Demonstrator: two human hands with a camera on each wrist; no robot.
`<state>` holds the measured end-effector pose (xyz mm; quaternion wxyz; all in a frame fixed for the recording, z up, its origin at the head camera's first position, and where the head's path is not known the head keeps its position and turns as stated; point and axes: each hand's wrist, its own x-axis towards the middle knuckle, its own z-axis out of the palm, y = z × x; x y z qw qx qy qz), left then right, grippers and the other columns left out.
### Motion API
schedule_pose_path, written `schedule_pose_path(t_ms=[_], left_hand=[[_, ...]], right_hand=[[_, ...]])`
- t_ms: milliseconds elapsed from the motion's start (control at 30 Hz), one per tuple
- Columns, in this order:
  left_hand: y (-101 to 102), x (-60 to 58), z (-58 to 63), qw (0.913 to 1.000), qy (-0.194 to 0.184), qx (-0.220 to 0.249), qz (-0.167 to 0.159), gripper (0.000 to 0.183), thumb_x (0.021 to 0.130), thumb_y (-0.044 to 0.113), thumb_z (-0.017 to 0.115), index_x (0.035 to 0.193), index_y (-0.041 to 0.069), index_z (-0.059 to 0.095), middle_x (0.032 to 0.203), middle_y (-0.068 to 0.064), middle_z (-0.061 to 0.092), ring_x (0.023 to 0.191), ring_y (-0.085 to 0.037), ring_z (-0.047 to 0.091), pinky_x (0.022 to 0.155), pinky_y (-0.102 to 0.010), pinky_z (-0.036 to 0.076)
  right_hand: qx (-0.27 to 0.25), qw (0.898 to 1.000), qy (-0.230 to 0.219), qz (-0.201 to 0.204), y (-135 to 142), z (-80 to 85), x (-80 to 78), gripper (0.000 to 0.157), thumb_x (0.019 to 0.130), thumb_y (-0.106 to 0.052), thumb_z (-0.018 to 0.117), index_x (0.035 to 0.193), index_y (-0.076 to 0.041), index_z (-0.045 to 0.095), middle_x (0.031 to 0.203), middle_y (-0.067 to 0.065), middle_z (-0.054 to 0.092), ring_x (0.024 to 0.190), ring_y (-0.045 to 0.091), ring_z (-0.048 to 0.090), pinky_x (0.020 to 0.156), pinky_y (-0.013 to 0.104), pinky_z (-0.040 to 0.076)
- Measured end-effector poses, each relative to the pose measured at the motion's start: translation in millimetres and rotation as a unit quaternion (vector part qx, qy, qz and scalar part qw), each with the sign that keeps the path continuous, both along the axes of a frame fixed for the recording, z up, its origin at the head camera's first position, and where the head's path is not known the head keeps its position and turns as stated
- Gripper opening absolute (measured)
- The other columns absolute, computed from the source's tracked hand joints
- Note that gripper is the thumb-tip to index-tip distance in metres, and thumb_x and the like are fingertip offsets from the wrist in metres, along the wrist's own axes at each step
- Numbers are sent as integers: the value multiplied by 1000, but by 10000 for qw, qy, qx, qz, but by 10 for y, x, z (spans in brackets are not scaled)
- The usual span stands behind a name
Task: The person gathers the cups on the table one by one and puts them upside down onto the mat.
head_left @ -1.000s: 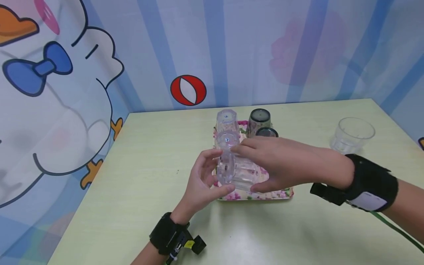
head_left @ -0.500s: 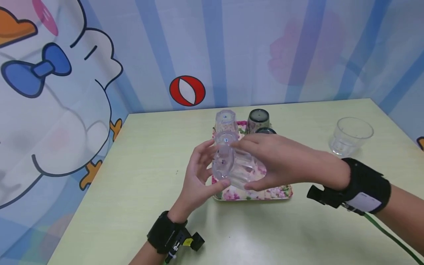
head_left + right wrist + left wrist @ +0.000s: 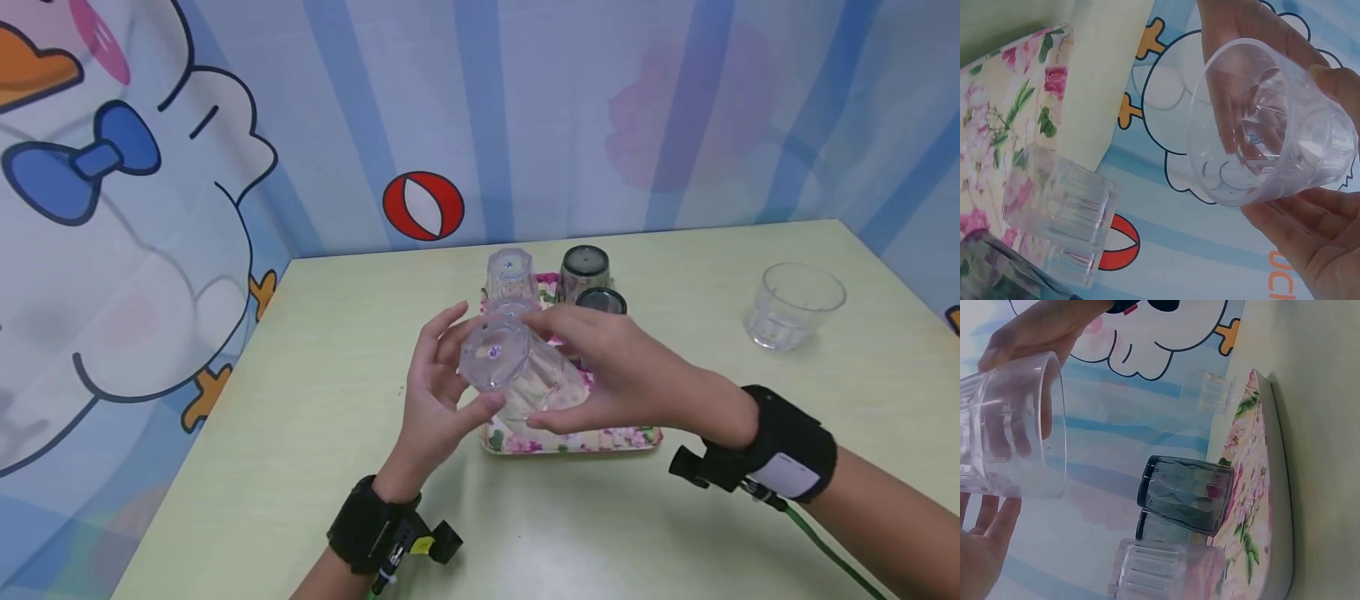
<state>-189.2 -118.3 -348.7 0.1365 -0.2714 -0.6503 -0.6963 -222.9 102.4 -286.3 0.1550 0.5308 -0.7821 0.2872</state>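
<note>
A clear faceted tumbler [image 3: 519,371] is held in both hands above the near part of a floral tray [image 3: 570,443], apart from it. It tilts with its mouth downward and its many-sided base turned toward the head camera. The right hand [image 3: 630,375] grasps its side, thumb below and fingers across the top; the left hand [image 3: 433,404] curls thumb and fingers about the base end.

On the tray a rear clear tumbler [image 3: 512,275] and a middle clear tumbler [image 3: 513,307] stand inverted in a line, with a rear grey tumbler [image 3: 585,265] and a front grey tumbler [image 3: 602,300], also inverted, to their right. An upright clear tumbler [image 3: 795,308] stands on the table [image 3: 337,350], well apart at the right.

The held piece looks rigid and probably light (glass or hard plastic, the views do not settle which), so it is best treated as breakable. The smooth band by the mouth may slip; the ribbed part should give better purchase. Since the wall widens toward the mouth, a hold round the narrower base half should resist sliding, leaving the rim free.
</note>
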Motion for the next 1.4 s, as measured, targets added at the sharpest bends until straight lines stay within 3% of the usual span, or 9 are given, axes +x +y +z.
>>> schedule_pose_path(t_ms=[200,433,600,800,967,1167,1400], left_hand=[[-1,2,25,10000,29,2,-19,90,79,45,75,145,9,27,138,9,54,128,-7,51,103,-24,49],[22,-10,96,9994,-13,-350,58,91,80,48,73,145,3,27,147,-20,44,134,-11,48,105,-25,48],[33,13,133,9973,-78,-662,300,85,79,51,72,143,9,34,147,-13,46,135,-16,47,107,-27,47],[33,54,127,9903,-205,-1144,763,80,76,54,73,141,20,42,145,0,47,132,-18,49,109,-33,47],[31,67,115,9827,-172,-1524,1033,78,77,48,76,141,18,44,144,0,48,132,-19,49,108,-39,47],[30,72,101,9760,-274,-1755,1262,72,77,38,79,138,18,47,138,2,53,127,-17,54,104,-36,51],[36,80,93,9727,-370,-1803,1412,66,77,36,80,134,19,52,132,-1,59,118,-18,60,95,-29,56]], right_hand=[[-365,9992,-151,26,-31,-93,2,84,66,-38,87,131,0,49,120,9,62,104,15,65,80,22,60],[-764,9965,-336,-24,-44,-198,2,87,66,-34,87,134,1,46,123,11,61,108,19,65,80,24,60],[-939,9926,-754,-171,-46,-272,19,91,63,-25,89,137,-1,43,131,13,57,114,22,63,83,28,59],[-1033,9898,-918,-355,-47,-338,28,91,61,-21,91,137,-2,43,130,12,56,110,20,62,81,28,60],[-1042,9885,-970,-506,-32,-379,22,93,60,-21,91,136,-1,42,129,12,56,106,17,61,80,26,60],[-1039,9874,-1052,-572,-24,-415,17,92,61,-22,91,135,0,42,128,12,56,107,16,60,80,23,60],[-1052,9867,-1118,-525,-27,-445,8,91,61,-22,91,135,0,41,129,12,55,111,19,61,81,27,60]])
